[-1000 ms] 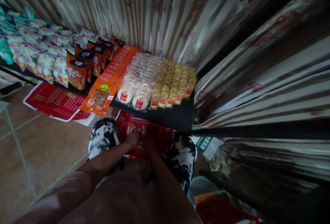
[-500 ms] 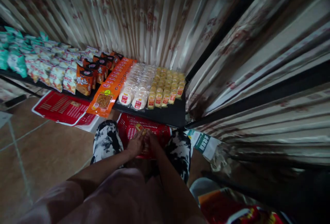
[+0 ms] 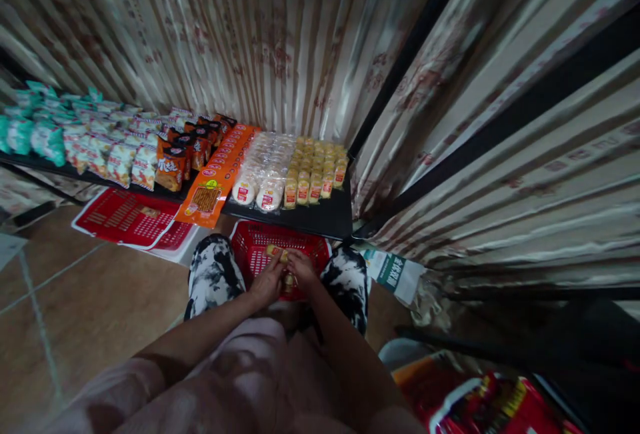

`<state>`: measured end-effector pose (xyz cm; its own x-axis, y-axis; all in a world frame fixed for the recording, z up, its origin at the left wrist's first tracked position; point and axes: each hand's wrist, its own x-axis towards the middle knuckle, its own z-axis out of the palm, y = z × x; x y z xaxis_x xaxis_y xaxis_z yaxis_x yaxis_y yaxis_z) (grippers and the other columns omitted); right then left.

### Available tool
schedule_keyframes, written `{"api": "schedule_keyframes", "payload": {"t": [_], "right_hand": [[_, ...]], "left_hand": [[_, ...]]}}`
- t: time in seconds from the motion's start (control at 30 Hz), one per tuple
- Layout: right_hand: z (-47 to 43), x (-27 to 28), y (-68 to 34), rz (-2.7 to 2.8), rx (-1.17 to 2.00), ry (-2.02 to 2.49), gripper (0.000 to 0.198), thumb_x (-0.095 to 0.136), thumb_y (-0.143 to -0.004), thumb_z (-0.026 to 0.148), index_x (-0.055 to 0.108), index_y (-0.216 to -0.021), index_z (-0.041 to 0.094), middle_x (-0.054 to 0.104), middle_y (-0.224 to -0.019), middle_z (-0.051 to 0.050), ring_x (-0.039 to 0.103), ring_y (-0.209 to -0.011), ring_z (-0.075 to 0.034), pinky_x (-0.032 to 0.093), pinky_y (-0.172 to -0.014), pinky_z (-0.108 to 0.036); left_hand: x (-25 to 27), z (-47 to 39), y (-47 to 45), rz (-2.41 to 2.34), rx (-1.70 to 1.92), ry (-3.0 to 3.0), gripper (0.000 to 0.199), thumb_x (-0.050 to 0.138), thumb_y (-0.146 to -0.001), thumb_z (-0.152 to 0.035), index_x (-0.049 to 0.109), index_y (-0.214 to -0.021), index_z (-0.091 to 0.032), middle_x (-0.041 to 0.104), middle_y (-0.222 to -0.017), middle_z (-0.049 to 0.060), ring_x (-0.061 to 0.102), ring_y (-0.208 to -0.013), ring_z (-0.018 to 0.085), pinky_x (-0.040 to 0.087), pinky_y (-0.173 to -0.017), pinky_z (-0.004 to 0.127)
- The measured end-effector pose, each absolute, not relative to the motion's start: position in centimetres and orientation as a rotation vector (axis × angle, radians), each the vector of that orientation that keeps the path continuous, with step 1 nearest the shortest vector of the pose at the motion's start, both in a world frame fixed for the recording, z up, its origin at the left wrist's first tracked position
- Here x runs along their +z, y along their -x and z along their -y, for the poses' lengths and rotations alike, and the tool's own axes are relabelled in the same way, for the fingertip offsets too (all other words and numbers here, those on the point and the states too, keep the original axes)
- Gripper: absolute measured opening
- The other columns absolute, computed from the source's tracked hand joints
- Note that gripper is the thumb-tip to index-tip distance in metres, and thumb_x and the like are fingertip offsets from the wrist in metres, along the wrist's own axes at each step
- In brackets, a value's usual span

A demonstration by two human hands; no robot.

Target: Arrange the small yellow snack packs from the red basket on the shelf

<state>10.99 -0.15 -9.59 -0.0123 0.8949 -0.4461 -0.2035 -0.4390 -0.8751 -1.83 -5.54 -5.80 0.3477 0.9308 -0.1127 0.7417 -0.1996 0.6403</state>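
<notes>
Over a red plastic basket point(image 3: 249, 241) between my knees, both hands are close together. My left hand point(image 3: 268, 282) is closed on a small yellow-wrapped snack point(image 3: 273, 250) with a red label. The fingers of my right hand point(image 3: 303, 270) pinch its right end, partly hiding it. Another yellow-wrapped snack point(image 3: 289, 282) lies lower in the basket, just under my hands. On the black shelf point(image 3: 327, 215) in front, similar yellow packs point(image 3: 314, 171) stand in rows, beside clear packs of round white crackers point(image 3: 269, 198).
Further left on the shelf are an orange bag of sticks point(image 3: 206, 199), orange-black bags point(image 3: 171, 166), white bags point(image 3: 120, 162) and teal bags point(image 3: 47, 141). A second red basket point(image 3: 120, 217) sits on the tiled floor. Red packages point(image 3: 520, 404) lie at lower right, and a curtain point(image 3: 210, 34) hangs behind.
My view has shifted slightly. My hands have moved a little apart, and the held yellow snack now lies more level. The snack in the basket beneath shows more clearly.
</notes>
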Motion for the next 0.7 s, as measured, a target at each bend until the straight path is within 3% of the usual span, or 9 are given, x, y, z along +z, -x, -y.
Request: {"api": "schedule_keyframes", "payload": {"t": [0.1,0.33,0.53,0.7], "right_hand": [[0.1,-8.1,-11.9,0.834,1.554,1.437,0.03,0.069,-0.06,0.038,0.065,-0.083,0.019,0.068,-0.076,-0.003,0.063,-0.07,-0.015,0.049,-0.062,-0.026],[-0.3,-5.7,-13.4,1.145,1.585,1.438,0.029,0.058,-0.063,0.026,0.066,-0.09,0.018,0.063,-0.064,0.003,0.055,-0.057,-0.011,0.043,-0.058,-0.023],[-0.1,-4.5,-13.5,1.328,1.626,1.409,0.025,0.056,-0.062,0.021,0.067,-0.084,0.017,0.063,-0.065,0.003,0.054,-0.057,-0.01,0.04,-0.055,-0.021],[0.2,-3.2,-13.0,1.285,1.608,1.377,0.019,0.06,-0.062,0.02,0.067,-0.079,0.019,0.062,-0.062,0.003,0.053,-0.056,-0.011,0.041,-0.054,-0.022]], "left_hand": [[-5.2,5.3,2.3,-1.468,0.442,-1.998,0.062,0.04,-0.076,-0.003,0.039,-0.136,-0.02,0.031,-0.149,0.007,0.04,-0.13,0.019,0.037,-0.108,0.035],[-4.0,4.4,3.0,-1.656,0.374,-1.932,0.055,0.04,-0.08,-0.007,0.04,-0.134,-0.019,0.021,-0.151,0.014,0.06,-0.107,0.024,0.05,-0.09,0.037],[-4.6,4.1,2.9,-1.597,0.499,-1.851,0.05,0.046,-0.078,-0.007,0.047,-0.127,-0.014,0.053,-0.13,0.012,0.052,-0.117,0.021,0.041,-0.101,0.033],[-4.9,4.2,2.7,-1.561,0.515,-1.752,0.039,0.051,-0.078,-0.013,0.057,-0.117,-0.013,0.064,-0.114,0.013,0.059,-0.105,0.023,0.045,-0.093,0.035]]}}
